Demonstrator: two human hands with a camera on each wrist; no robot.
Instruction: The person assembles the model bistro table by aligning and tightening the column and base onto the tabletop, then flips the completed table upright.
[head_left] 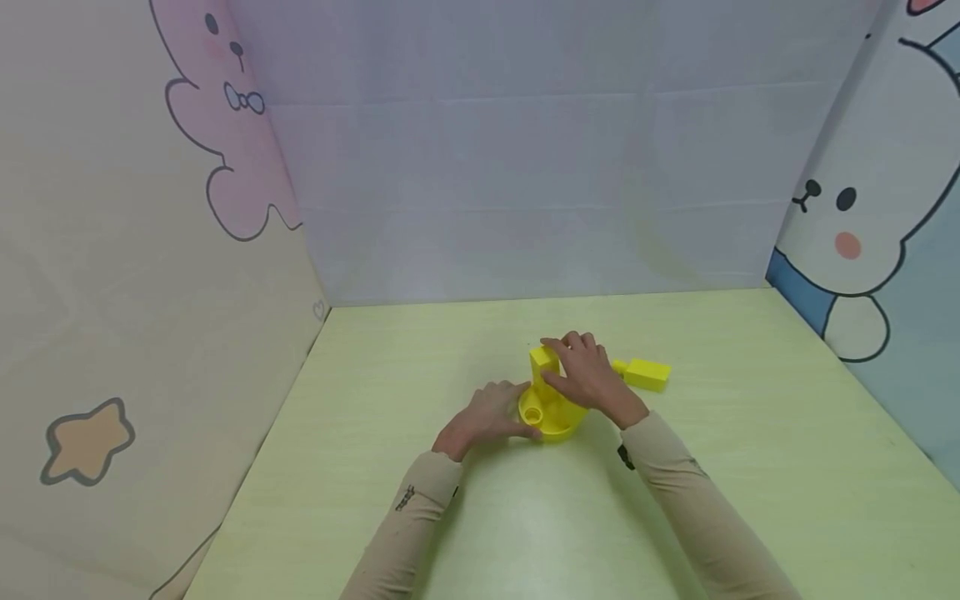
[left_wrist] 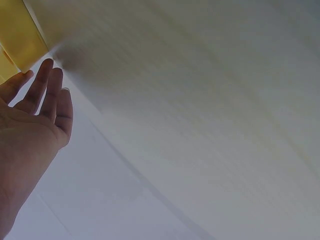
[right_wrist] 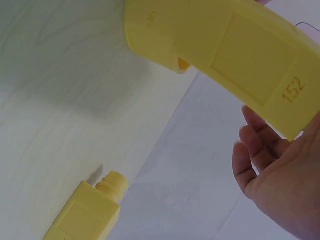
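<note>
A yellow round, bowl-like base [head_left: 557,432] with a round socket stands on the table. My left hand [head_left: 491,411] holds it from the left, thumb at the near side and fingers behind. Rising from the base is a yellow rectangular block [head_left: 543,364]; my right hand [head_left: 588,373] grips it near its top. The right wrist view shows this block [right_wrist: 255,55] close up, marked 152, with several fingers beside it. Whether it is fully seated in the base is hidden. In the left wrist view only a yellow corner [left_wrist: 22,37] shows by my left fingertips.
A second yellow block [head_left: 647,374] with a ridged, knobbed neck lies on its side to the right of the base. The pale table [head_left: 360,375] meets a plain curtain at the back and cartoon-printed cloth on both sides.
</note>
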